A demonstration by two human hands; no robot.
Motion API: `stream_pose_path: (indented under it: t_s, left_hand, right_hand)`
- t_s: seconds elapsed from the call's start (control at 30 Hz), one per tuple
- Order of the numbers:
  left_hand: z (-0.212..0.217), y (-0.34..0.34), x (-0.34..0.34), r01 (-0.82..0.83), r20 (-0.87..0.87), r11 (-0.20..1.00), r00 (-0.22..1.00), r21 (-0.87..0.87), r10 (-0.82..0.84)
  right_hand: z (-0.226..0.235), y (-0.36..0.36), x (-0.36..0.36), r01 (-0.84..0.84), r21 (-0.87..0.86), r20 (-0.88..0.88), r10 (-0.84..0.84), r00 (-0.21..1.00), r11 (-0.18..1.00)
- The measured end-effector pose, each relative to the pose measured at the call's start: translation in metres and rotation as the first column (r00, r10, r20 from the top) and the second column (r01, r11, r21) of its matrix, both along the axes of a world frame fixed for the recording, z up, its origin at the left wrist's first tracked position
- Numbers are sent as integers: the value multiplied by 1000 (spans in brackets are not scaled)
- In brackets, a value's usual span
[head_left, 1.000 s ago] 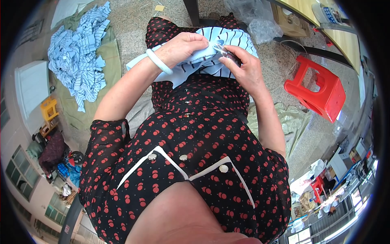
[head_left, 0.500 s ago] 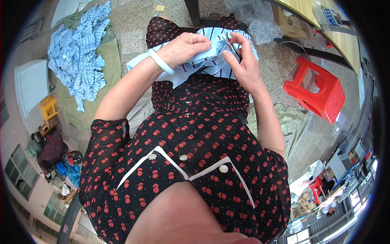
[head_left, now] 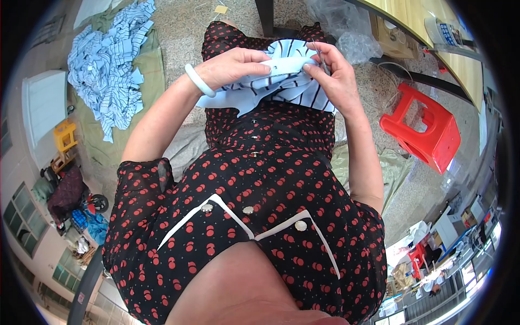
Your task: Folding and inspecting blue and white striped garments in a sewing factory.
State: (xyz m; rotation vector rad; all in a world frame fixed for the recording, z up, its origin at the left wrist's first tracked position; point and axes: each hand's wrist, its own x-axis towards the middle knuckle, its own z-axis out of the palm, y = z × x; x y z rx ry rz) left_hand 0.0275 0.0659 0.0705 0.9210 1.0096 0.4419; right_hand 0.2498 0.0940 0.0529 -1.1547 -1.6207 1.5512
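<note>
1. Head view: I see striped cloth (head_left: 297, 91) at twelve o'clock, its pale band (head_left: 290, 66) now straighter than before.
2. Left hand (head_left: 233, 67) pinches the band; right hand (head_left: 337, 81) grips snips (head_left: 325, 66) and band.

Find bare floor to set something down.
Bare speckled floor: between leftmost green cloth and red-dotted black clothing; between right forearm and red plastic stool. Crowded: the lap, where left hand and right hand touch striped blue fabric.
</note>
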Motion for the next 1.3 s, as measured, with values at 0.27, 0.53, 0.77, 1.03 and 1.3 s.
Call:
stream_pose_path:
  t_s: [0.27, 0.53, 0.77, 1.03, 1.3]
  left_hand:
    - [2, 0, -2, -289, 10, 957, 957, 28, 289]
    - [7, -2, 13, -308, 56, 951, 950, 32, 306]
    - [6, -2, 16, -323, 155, 945, 932, -47, 326]
    - [1, -1, 13, -332, 198, 934, 915, -129, 353]
    - [1, 0, 11, -291, 174, 947, 934, -137, 313]
  right_hand:
    - [15, -14, -15, 32, 424, 267, -159, 951, 905]
    - [17, -24, -20, -56, 396, 253, -50, 966, 917]
    - [15, -23, -20, -25, 346, 217, -54, 975, 938]
    - [10, -24, -19, 47, 328, 164, -105, 981, 944]
    - [8, -17, -17, 4, 255, 160, -46, 986, 967]
